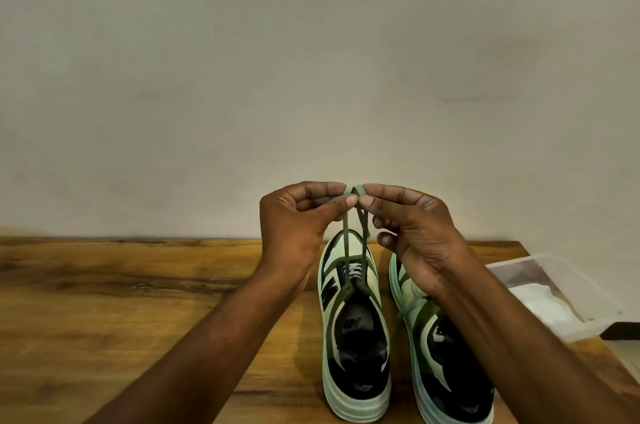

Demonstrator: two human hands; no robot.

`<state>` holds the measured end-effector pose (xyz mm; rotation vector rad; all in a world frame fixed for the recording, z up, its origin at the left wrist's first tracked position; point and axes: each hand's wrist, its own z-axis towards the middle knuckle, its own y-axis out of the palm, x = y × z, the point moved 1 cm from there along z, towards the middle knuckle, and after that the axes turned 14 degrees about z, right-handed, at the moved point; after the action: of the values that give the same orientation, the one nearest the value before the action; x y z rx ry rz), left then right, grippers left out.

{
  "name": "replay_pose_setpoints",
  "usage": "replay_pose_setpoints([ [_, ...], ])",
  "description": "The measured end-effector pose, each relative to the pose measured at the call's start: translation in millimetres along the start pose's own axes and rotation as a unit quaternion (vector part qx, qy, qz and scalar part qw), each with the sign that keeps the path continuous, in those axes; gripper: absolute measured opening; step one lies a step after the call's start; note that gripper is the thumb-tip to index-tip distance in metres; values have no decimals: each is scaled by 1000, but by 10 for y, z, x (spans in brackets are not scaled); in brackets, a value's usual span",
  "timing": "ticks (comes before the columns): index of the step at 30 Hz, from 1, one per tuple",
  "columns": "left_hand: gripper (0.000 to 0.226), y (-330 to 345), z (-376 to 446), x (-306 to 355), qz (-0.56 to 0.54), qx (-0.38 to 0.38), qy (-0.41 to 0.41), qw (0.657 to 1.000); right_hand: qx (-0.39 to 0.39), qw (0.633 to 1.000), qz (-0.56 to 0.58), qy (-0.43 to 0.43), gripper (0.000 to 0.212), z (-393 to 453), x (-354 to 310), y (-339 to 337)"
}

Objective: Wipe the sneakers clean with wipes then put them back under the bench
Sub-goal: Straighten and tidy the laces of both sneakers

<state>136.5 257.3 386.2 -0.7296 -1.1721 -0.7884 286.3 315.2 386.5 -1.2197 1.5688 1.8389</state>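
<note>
Above left sneaker (pixel 353 326), left hand (pixel 298 216), right hand (pixel 412 226) pinching laces (pixel 353 216)

Ahead of me a plain, pale beige wall (pixel 311 60) fills most of the view, matte, with a few faint smudges. Below it runs the desk (pixel 121 285), warm brown wood with dark grain streaks, its far edge meeting the wall. The light looks soft and even. Past the desk's right corner I see a dark strip of floor (pixel 621 330).
</note>
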Motion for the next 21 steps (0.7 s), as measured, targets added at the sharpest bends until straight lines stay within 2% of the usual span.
replay_pose_setpoints([
  [11,23,8,9,233,-23,6,21,1000,-17,999,5,-27,24,-32,-173,115],
  [21,37,-59,17,468,-23,11,73,997,-41,997,0,-63,25,-130,-334,220],
])
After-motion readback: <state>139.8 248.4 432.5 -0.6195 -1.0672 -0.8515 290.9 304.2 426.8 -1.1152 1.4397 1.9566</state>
